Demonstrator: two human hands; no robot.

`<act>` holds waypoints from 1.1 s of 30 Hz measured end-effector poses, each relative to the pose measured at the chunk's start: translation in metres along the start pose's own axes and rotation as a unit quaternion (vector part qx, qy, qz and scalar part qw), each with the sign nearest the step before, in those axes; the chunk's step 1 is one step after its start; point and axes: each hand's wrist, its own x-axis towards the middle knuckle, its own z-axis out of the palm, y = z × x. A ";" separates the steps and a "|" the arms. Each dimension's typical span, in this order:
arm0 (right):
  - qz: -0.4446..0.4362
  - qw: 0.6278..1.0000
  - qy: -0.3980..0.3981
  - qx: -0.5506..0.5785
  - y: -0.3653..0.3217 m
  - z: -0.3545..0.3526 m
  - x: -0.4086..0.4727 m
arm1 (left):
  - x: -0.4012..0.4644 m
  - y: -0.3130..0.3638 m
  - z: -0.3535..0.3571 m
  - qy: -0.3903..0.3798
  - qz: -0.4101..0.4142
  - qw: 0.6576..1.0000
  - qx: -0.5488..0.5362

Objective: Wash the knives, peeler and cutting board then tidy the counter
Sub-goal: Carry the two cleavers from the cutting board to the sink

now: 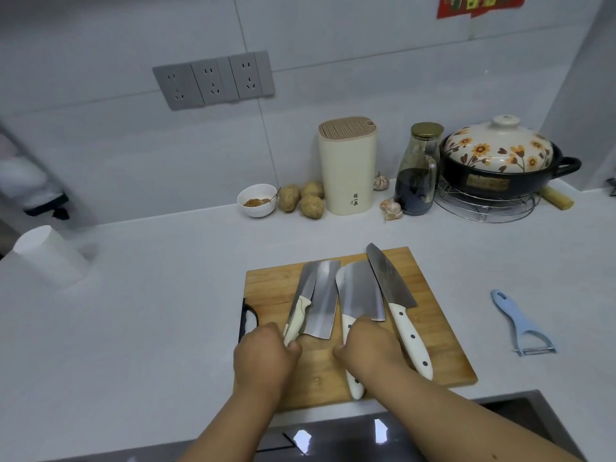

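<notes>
Knives (358, 291) point away, lengthwise on cutting board (443, 355).

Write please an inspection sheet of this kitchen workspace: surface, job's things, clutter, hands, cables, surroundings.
Surface: pale counter, dark sink at the near edge.
Job's things: wooden cutting board bearing three white-handled knives: left cleaver, middle cleaver, chef's knife; blue peeler lies apart on the counter, right of the board.
Clutter: knife block, bowl of brown seasoning, three potatoes, garlic bulbs, dark sauce bottle, floral clay pot on a wire rack.
Hands: left hand has its grip on the left cleaver's handle; right hand on the middle cleaver's handle.
Cables: nothing seen.
Surroundings: tiled wall, three sockets.
</notes>
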 end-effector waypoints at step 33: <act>0.063 0.998 0.012 -0.027 0.047 -0.057 0.040 | 0.046 0.024 0.002 -0.139 -0.054 0.980 -0.135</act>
